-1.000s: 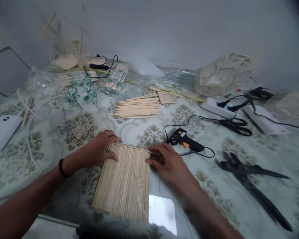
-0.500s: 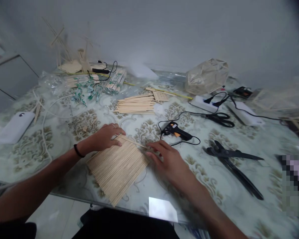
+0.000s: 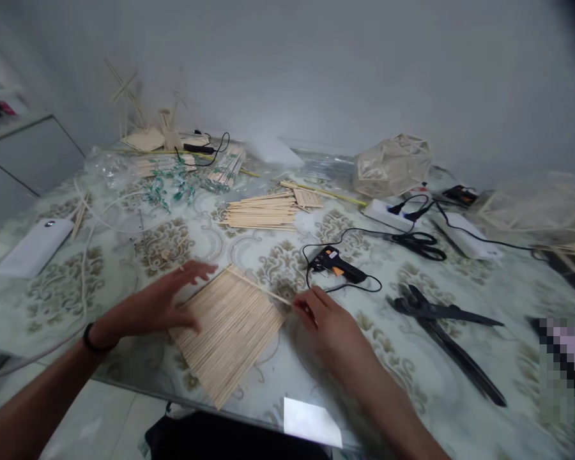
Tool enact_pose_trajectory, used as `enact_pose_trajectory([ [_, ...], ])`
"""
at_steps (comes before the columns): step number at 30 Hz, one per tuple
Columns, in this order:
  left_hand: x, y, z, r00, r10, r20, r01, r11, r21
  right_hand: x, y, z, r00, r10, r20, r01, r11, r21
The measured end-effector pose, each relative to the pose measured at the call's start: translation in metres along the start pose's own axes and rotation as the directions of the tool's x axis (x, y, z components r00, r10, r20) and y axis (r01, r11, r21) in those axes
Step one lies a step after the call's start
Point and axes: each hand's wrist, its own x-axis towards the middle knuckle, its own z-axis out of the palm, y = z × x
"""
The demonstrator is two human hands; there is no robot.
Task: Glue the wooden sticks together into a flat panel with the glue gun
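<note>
A flat panel of wooden sticks [image 3: 227, 332] laid side by side rests on the table in front of me. Along its far edge runs a single thin stick [image 3: 256, 283], its right end pinched between the fingers of my right hand [image 3: 328, 329]. My left hand [image 3: 165, 300], fingers spread, hovers at the panel's left side and grips nothing. Just beyond my right hand lies a black hot glue gun [image 3: 338, 264] with an orange trigger and a cord.
Loose sticks [image 3: 261, 211] lie in a pile behind the panel. To the right are large black shears [image 3: 448, 313], black-handled scissors [image 3: 419, 245] and a white power strip [image 3: 390, 215]. Stick frameworks [image 3: 391, 165] stand along the wall. A white cable [image 3: 84, 281] crosses the left side.
My left hand has let go of the stick's left end, opened and moved left and toward me. My right hand keeps its hold on the stick. The view has tilted slightly.
</note>
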Motion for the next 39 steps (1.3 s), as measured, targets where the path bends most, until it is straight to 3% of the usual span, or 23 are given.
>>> enact_pose_trajectory([
  [2,-0.019,0.001,0.003,0.991,0.032,0.129,-0.031,0.999,-0.01,-0.023,0.001,-0.013,0.998,-0.036,0.047,0.034,0.998,0.045],
  [4,-0.028,0.003,0.01,0.985,0.044,0.167,-0.051,0.998,0.038,-0.045,0.001,-0.023,0.99,-0.079,0.119,0.061,0.986,0.154],
  [8,-0.017,0.014,0.037,0.995,0.085,0.058,-0.093,0.981,0.169,-0.073,-0.007,-0.027,0.966,-0.167,0.199,0.107,0.954,0.28],
  [13,0.005,0.031,0.072,0.993,0.003,-0.121,0.027,0.968,0.25,-0.085,-0.016,-0.012,0.94,-0.237,0.245,0.167,0.947,0.275],
  [19,0.002,0.037,0.063,0.993,0.092,-0.07,-0.079,0.983,0.165,-0.087,-0.003,0.013,0.973,-0.21,0.094,0.189,0.962,0.196],
  [25,-0.003,0.046,0.065,0.985,0.171,0.035,-0.174,0.975,0.136,-0.065,0.006,0.012,0.946,-0.323,-0.027,0.324,0.942,0.089],
  [34,0.002,0.041,0.068,0.978,0.208,-0.019,-0.204,0.971,0.126,-0.063,0.016,0.014,0.983,-0.177,-0.058,0.182,0.979,0.094],
  [39,0.001,0.046,0.078,0.985,0.169,-0.044,-0.159,0.97,0.182,-0.066,0.019,0.018,0.982,-0.169,-0.078,0.177,0.979,0.099],
])
